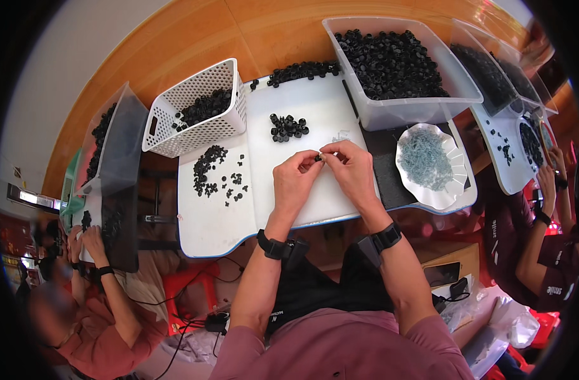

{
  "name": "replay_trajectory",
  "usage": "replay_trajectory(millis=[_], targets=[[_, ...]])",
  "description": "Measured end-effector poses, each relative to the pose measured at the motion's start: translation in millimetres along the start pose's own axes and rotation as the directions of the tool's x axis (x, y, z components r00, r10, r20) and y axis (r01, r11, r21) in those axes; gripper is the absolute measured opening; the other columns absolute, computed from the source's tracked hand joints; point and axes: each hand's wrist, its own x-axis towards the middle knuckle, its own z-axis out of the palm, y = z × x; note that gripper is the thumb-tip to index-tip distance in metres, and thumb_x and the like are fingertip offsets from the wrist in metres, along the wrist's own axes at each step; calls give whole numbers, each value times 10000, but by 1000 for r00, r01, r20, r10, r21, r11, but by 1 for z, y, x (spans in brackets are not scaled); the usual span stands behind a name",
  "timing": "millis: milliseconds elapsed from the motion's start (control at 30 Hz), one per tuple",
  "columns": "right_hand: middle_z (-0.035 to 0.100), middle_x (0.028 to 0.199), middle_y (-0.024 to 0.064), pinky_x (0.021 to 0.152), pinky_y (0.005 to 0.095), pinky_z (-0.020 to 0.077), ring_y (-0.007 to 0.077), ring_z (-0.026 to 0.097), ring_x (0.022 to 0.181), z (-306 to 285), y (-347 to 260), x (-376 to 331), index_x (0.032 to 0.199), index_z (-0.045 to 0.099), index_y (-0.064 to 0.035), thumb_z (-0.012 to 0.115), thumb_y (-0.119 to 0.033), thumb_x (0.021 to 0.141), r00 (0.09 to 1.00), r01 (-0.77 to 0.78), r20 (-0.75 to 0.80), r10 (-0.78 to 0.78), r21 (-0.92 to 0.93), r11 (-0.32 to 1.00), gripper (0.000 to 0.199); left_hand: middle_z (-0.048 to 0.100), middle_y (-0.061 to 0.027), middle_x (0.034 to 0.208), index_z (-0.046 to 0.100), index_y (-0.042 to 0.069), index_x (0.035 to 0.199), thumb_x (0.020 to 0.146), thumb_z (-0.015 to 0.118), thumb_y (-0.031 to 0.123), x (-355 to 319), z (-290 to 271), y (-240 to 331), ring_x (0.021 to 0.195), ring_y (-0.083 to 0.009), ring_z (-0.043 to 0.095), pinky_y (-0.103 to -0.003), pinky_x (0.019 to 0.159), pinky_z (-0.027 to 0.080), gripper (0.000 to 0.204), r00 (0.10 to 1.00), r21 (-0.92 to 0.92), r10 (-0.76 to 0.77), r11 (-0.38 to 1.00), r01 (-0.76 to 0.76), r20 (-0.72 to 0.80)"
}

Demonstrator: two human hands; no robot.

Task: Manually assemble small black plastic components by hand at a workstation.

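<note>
Both grips pinched one small black part (318,158) between left hand (294,180) and right hand (352,170) fingertips over white bench (213,221); best kept steady, aligned, near loose pile (287,126).

A white rectangular plastic work board (220,221) with a thin blue edge lies on a warm orange-brown wooden table (270,31). Small black plastic ring parts (288,126) dot the board in loose clusters. A white plastic basket (201,130) with a regular grid of small holes holds more black pieces. A clear plastic bin (422,107) is heaped with the same black (nearly matte) parts. A white scalloped plastic dish (457,164) carries a pile of silvery grey metal springs (425,158). A black flat mat (384,164) shows under the dish. Black wrist straps (273,246) band both forearms, above a dusty pink-red shirt (340,348).
</note>
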Motion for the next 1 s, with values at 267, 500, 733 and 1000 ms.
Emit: replay_trajectory(millis=[267, 500, 733, 1000], targets=[[745, 869, 106, 640, 314, 520, 190, 664, 680, 0, -2, 0, 959, 766, -12, 761, -60, 864, 997, 41, 67, -36, -73, 997, 107, 793, -87, 890, 787, 16, 1098, 883, 818, 113, 0, -4, -5, 775, -108, 717, -263, 706, 565, 237, 1000, -25, -14, 1000, 14, 9], [734, 829, 62, 624, 280, 496, 121, 618, 677, -5, -6, 2, 933, 760, 0, 783, -83, 869, 979, -185, 94, 181, 36, 982, 107, 778, -123, 850, 778, 15, 1063, 874, 814, 112, -1, -2, -3, 744, -180, 743, -306, 698, 582, 215, 1000, -57, -2, 998, 0, -19], [733, 826, 69, 613, 286, 486, 122, 609, 668, -2, -4, 1, 926, 758, 2, 790, -95, 864, 991, -74, 110, 80, -53, 996, 119, 776, -114, 845, 768, 15, 1046, 887, 805, 113, -2, -2, -5, 731, -178, 737, -307, 677, 576, 191, 999, -36, 30, 999, -31, -10], [724, 819, 30, 642, 237, 493, 72, 622, 711, -3, 3, 3, 1036, 760, 5, 724, -92, 949, 983, -172, 94, 159, 158, 972, 135, 769, -71, 838, 746, 46, 1118, 912, 794, 104, 0, 0, -6, 674, -137, 686, -270, 641, 541, 219, 998, -304, -23, 953, 2, -64]])
